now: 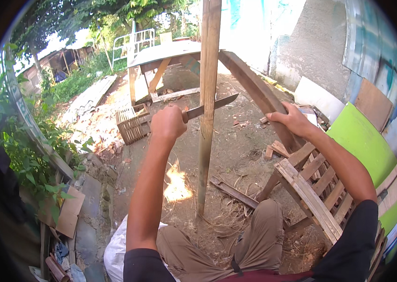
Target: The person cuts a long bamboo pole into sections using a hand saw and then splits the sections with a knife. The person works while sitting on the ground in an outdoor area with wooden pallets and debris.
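Observation:
My left hand [168,123] is closed round the wooden handle of a large knife [226,101]. Its long dark blade points right and crosses an upright wooden post [206,141] at about chest height. Whether the edge touches the wood I cannot tell. On the right, my right hand [290,120] grips a thick brown wooden beam [250,87], thumb on its near side. This beam slants from the far table's corner down toward a slatted wooden frame [318,188] beside my right leg.
Farther off are a wooden table [172,51] and a slatted crate [132,124]. Boards and a bright green panel [363,141] lean along the right wall. A narrow wood strip [233,192] lies on the dirt near my knees. Plants and broken masonry [90,202] line the left.

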The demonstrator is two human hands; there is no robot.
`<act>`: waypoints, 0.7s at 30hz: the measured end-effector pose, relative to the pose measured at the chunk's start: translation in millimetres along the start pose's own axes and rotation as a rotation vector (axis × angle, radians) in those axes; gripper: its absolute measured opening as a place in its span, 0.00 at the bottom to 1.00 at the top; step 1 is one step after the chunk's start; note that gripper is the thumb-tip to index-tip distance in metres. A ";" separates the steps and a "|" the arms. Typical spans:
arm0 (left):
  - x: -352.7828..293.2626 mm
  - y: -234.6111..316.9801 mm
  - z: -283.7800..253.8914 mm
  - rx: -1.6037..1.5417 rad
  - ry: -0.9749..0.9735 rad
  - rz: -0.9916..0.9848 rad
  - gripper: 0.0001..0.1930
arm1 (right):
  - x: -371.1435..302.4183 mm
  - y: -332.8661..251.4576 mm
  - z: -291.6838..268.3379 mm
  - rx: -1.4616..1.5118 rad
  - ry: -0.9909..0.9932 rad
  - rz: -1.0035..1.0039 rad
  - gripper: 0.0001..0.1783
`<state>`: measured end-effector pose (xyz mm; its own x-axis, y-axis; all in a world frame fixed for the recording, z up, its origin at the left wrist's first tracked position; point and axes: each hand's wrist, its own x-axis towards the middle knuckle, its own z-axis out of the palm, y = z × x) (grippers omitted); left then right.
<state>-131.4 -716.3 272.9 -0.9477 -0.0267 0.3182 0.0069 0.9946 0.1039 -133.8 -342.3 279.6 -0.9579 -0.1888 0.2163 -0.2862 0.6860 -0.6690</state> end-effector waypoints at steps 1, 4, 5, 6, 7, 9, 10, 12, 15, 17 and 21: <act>1.8 -0.4 0.8 -0.017 0.005 -0.009 0.06 | -7.0 -32.2 -11.5 0.155 0.018 -0.016 0.49; 8.2 5.1 -1.5 0.000 -0.037 -0.025 0.06 | 18.4 -50.4 -63.6 0.295 0.453 -0.146 0.50; 9.3 0.9 -0.2 0.002 -0.022 -0.032 0.06 | 18.8 -65.0 -75.4 0.407 0.474 -0.243 0.44; 10.4 0.9 0.2 -0.005 -0.008 -0.036 0.06 | 23.3 -71.1 -77.1 0.562 0.590 -0.333 0.39; 10.5 1.8 1.5 -0.013 0.008 -0.040 0.06 | 25.9 -67.7 -70.1 0.595 0.671 -0.383 0.39; 7.2 -2.8 1.5 -0.036 -0.015 -0.033 0.06 | 35.4 -48.2 -30.7 0.677 0.824 -0.489 0.38; 4.9 -12.7 -1.7 0.000 -0.022 -0.047 0.07 | 30.7 -34.5 23.8 0.566 0.796 -0.521 0.41; -3.0 -17.4 -5.9 0.045 -0.047 -0.041 0.07 | -13.1 3.3 67.5 -0.121 -0.093 -0.001 0.52; 0.7 2.0 -11.3 0.015 -0.025 -0.010 0.08 | -20.4 14.9 39.9 0.055 -0.279 0.124 0.51; 3.4 -10.5 8.4 -0.024 -0.014 -0.052 0.08 | -13.2 -10.0 9.4 0.177 -0.174 0.082 0.45; 1.1 -12.9 11.5 -0.060 -0.028 -0.063 0.09 | 13.1 -48.0 -55.6 0.445 0.365 -0.151 0.40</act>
<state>-136.2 -727.9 261.1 -0.9554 -0.0853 0.2826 -0.0347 0.9831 0.1796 -131.3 -338.6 354.0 -0.8589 0.0470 0.5101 -0.4760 0.2945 -0.8287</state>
